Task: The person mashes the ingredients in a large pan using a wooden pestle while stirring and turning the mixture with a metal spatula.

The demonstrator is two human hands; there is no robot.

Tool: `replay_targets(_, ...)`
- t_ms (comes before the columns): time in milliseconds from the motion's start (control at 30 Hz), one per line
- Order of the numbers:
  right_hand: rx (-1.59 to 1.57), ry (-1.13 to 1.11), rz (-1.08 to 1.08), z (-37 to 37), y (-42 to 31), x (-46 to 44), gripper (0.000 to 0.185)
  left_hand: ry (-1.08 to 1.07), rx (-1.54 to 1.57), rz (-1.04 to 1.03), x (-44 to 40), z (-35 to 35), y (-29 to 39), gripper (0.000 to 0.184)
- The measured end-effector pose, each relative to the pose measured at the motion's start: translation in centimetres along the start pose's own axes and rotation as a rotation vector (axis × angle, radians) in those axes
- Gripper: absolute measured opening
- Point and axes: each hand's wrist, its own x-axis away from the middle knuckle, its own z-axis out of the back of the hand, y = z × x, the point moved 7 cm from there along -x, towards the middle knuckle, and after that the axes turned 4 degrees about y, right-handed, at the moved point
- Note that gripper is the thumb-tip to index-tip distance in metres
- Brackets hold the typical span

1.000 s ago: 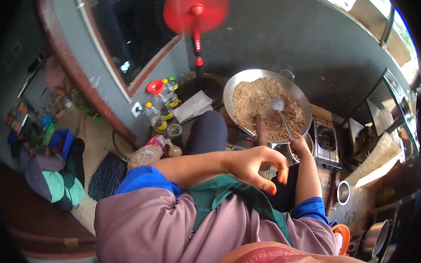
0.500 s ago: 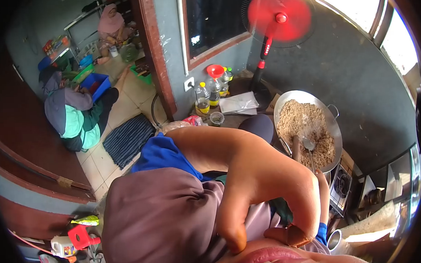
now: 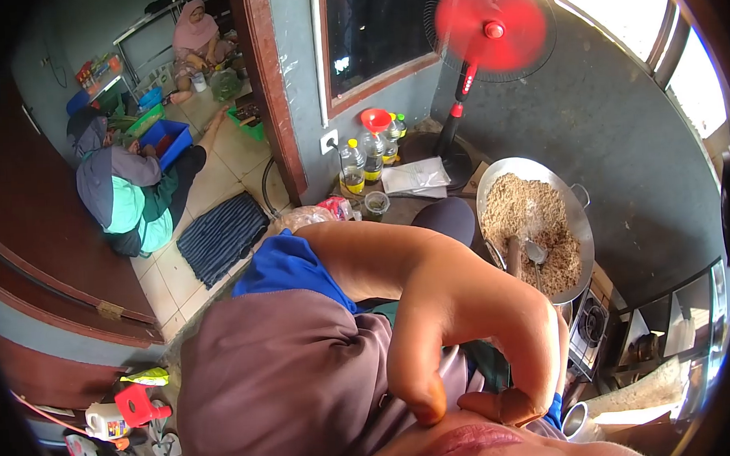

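Observation:
My left hand (image 3: pixel 476 337) is raised to my chin, its wrist bent sharply. Thumb and curled fingers sit apart at the skin below my lips, and nothing shows between them. Behind it, my right hand is hidden; only a strip of the right forearm (image 3: pixel 563 354) shows, reaching toward the wok. A large metal wok (image 3: pixel 573 190) holds a heap of brown crumbly food (image 3: pixel 527 205). In that food rest a metal spatula (image 3: pixel 535 251) and a brown wooden stick-like tool (image 3: pixel 514 256). The spatula's handle runs down behind my left hand.
The wok stands over a gas stove (image 3: pixel 589 324). A red fan (image 3: pixel 493 31) spins behind it. Oil bottles (image 3: pixel 352 165), a red funnel (image 3: pixel 376 120) and a small plastic cup (image 3: pixel 376 203) stand by the wall. Two people sit beyond the doorway, one near a blue tub (image 3: pixel 172 143).
My left hand has shifted slightly right and now covers the right hand, whose fingertip showed near the spatula handle. My mouth has closed. The spatula has barely moved.

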Motion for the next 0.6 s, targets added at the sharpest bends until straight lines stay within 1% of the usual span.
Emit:
replay_targets(100,0.124,-0.017,-0.001,-0.5,-0.9,0.2,0.084,-0.03,-0.054,0.014,0.0,0.2,-0.4,0.035)
replay_targets(167,0.255,-0.016,0.002,-1.0,-2.1,2.5,0.085,-0.053,-0.073,0.045,-0.2,0.5,-0.5,0.03)
replay_targets(233,0.384,0.013,0.039,-1.9,-5.2,6.9,0.087,-0.076,-0.045,0.083,-0.3,0.8,-1.0,0.026)
replay_targets(300,0.477,0.009,0.105,-1.0,-3.0,4.0,0.087,-0.106,0.015,0.123,-0.4,0.8,-2.0,0.023)
replay_targets(333,0.514,-0.016,0.152,-0.4,-0.9,0.5,0.087,-0.094,0.099,0.129,-0.4,0.8,-2.7,0.023)
replay_targets(400,0.198,-0.002,-0.021,-0.7,-0.9,3.3,0.085,-0.067,0.277,0.147,-0.1,0.4,-4.3,0.024)
replay_targets(467,0.349,0.236,-0.026,2.1,-0.8,3.2,0.078,-0.11,0.287,0.121,-0.6,0.8,-4.8,0.025)
replay_targets(533,0.326,0.444,0.224,7.1,0.8,1.2,0.061,-0.1,0.328,0.106,-0.9,1.0,-5.6,0.024)
replay_targets(567,0.29,0.42,0.154,9.7,3.2,0.7,0.056,-0.092,0.329,0.09,-0.8,1.1,-6.1,0.025)
replay_targets(600,0.252,0.394,0.083,11.4,5.6,1.0,0.056,-0.088,0.37,0.103,-0.8,1.1,-6.7,0.025)
